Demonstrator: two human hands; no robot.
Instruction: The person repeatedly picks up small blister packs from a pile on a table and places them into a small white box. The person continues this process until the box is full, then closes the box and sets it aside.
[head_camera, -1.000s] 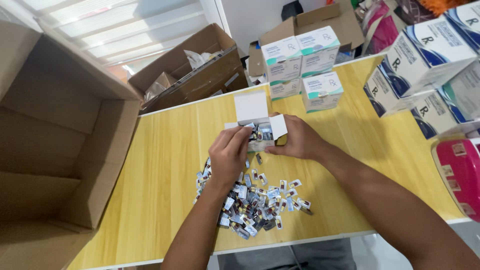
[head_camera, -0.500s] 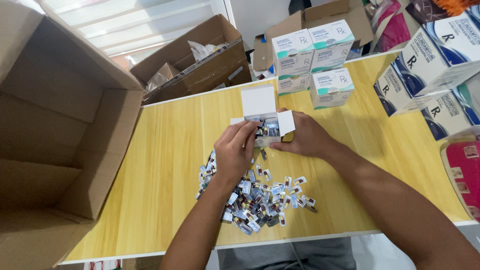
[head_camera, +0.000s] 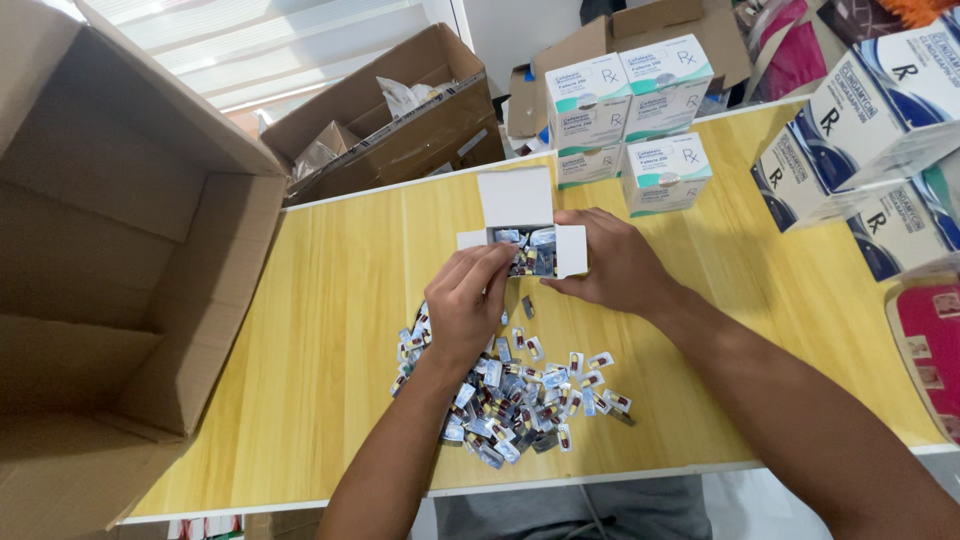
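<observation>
A small white carton (head_camera: 518, 200) lies open on the yellow wooden table (head_camera: 330, 330), its lid flap folded back. My right hand (head_camera: 610, 262) grips the carton's right side and holds it steady. My left hand (head_camera: 468, 305) pinches several small foil blister packs (head_camera: 527, 250) and presses them into the carton's mouth. A loose heap of the same silvery packs (head_camera: 520, 395), each with a dark capsule, lies on the table just below my hands.
A large open cardboard box (head_camera: 110, 260) stands at the left edge. Another open box (head_camera: 390, 110) sits behind the table. Stacked white-and-green cartons (head_camera: 630, 110) stand at the back; white-and-blue cartons (head_camera: 870, 150) are piled at the right. A pink item (head_camera: 930, 340) lies far right.
Both hands stay at the open carton. My left fingers have pushed the packs further into it. The view has shifted slightly.
</observation>
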